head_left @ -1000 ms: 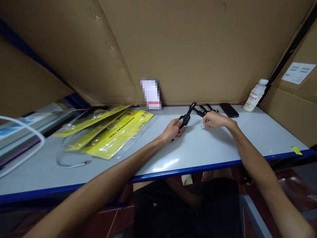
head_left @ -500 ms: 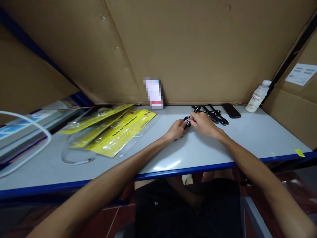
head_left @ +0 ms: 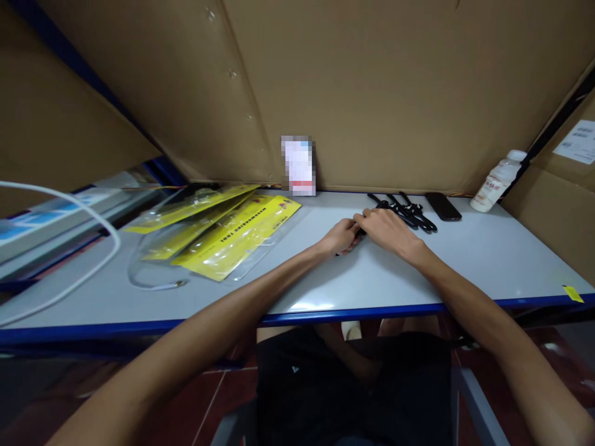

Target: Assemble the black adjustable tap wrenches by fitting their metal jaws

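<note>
A black spokeshave (head_left: 361, 232) is held between my two hands over the table, mostly covered by my fingers. My left hand (head_left: 343, 237) is closed around it, and a dark end of the tool pokes out below that hand. From the right, my right hand (head_left: 383, 228) bends over the top of the tool, its fingers curled close to the left fingertips. Just beyond my right hand lie several more black spokeshaves (head_left: 421, 222), side by side and partly hidden by it.
Yellow cards in clear plastic packs (head_left: 232, 238) spread over the table's left side, near a cable end (head_left: 179, 284). A blurred, phone-like screen (head_left: 300, 167) leans on the cardboard wall. At right are a dark phone (head_left: 443, 206) and a white bottle (head_left: 497, 183).
My right hand has turned and come down over the spokeshave, hiding the handle and metal part seen before. The left hand keeps its grip. The camera view has shifted slightly.
</note>
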